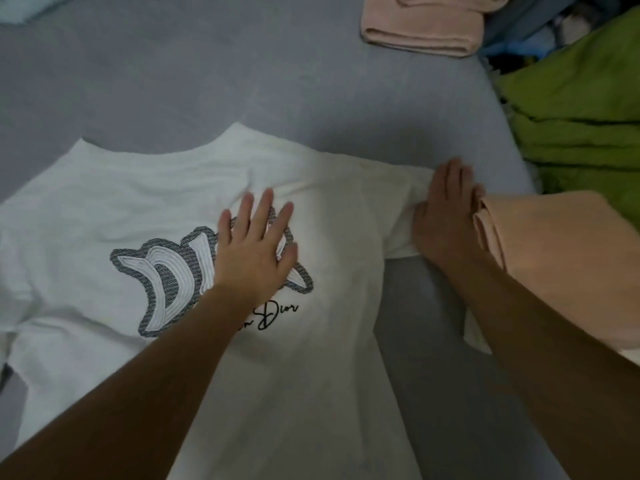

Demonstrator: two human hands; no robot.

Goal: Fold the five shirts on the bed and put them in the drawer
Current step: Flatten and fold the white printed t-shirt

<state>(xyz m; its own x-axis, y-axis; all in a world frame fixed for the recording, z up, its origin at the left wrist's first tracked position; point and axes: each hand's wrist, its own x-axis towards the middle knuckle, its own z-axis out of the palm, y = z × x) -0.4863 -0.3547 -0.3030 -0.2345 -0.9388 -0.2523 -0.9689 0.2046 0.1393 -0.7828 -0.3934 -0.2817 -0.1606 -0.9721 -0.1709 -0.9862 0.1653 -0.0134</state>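
Left hand [254, 247] pressing flat, fingers spread, on white shirt [173, 209] chest. Right hand [445, 220] flat on the sleeve, gripping nothing. Risk: sleeve bunching under right palm, skewing the fold.

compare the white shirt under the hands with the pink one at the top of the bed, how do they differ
The white shirt lies spread flat, still unfolded; the pink shirt is folded into a compact bundle. The white shirt bears a grey and white graphic with black script; the pink shirt shows no print. The left hand presses flat on the white shirt and the right hand rests on its sleeve; nothing touches the pink shirt. Both lie on the grey bed.
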